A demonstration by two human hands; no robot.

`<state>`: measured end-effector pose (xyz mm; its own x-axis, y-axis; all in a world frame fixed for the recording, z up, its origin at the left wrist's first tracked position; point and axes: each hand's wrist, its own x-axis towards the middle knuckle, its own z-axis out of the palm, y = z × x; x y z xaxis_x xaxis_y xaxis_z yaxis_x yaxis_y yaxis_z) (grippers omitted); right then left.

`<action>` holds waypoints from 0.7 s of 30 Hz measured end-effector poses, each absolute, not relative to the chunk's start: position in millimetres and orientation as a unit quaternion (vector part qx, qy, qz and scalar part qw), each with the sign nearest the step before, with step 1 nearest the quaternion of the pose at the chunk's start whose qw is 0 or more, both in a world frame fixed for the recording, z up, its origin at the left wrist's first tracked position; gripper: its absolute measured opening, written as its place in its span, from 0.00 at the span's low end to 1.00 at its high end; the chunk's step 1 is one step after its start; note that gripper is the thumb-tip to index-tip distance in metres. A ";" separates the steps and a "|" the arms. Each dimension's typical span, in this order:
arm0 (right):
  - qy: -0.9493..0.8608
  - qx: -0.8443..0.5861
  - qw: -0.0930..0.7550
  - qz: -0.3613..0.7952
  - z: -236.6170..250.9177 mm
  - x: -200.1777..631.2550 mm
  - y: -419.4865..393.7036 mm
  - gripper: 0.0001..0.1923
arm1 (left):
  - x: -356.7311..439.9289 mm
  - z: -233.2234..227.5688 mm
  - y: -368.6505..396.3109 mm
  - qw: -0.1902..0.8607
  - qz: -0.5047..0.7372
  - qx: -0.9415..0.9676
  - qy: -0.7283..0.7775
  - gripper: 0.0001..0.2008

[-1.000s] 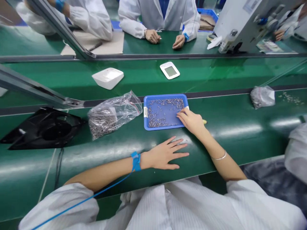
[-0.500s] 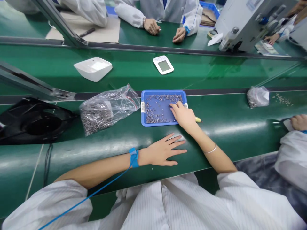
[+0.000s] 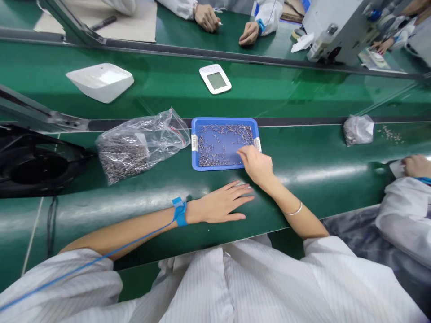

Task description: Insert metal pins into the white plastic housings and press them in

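A shallow blue tray point(image 3: 225, 167) holds many small metal screw-like pieces point(image 3: 210, 159), heaped mostly along its edges. Over the tray's near right corner, my right hand point(image 3: 258, 165) has its fingers pinched together; whatever sits between the tips is too small to make out. My left hand point(image 3: 224, 202) lies flat on the green table just in front of the tray, fingers stretched out and holding nothing. Around the left wrist runs a blue strap point(image 3: 179, 211) with a cord. To the tray's left is a clear zip bag point(image 3: 124, 154) filled with similar metal pieces.
A black fan-like frame point(image 3: 40, 161) stands at far left. Behind the tray lie a white scoop-shaped dish point(image 3: 103, 83) and a white device with a screen point(image 3: 215, 79). Another small bag point(image 3: 358, 130) sits at right, near a co-worker's hand point(image 3: 417, 166). Other people's hands point(image 3: 206, 18) rest across the bench.
My right hand has drawn back toward the tray's near right corner, its fingers now closed together. The yellow-tipped tool beside it no longer shows. The left hand stays flat; the view has shifted slightly.
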<state>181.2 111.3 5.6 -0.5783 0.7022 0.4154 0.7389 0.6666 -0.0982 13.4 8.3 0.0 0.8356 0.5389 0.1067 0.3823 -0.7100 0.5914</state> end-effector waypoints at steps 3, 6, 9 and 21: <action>-0.914 -0.269 0.299 -0.048 1.4 181.8 93.3 0.15 | 7.3 4.8 12.6 0.395 0.223 0.837 0.307 0.26; -0.927 -0.183 0.326 -0.027 3.4 180.9 84.4 0.14 | 0.4 3.7 16.3 0.478 0.327 0.748 0.324 0.30; -0.929 -0.155 0.335 -0.023 9.4 184.4 84.0 0.12 | -2.5 -0.2 17.3 0.500 0.355 0.714 0.338 0.34; -0.934 -0.126 0.332 -0.030 16.1 194.7 70.3 0.10 | -1.4 6.9 17.9 0.563 0.322 0.643 0.408 0.30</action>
<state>194.7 70.3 16.1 -0.7478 0.2151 0.6281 0.2555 0.9664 -0.0267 -1.4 17.9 6.9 0.4606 0.8864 -0.0457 0.1622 -0.0334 0.9862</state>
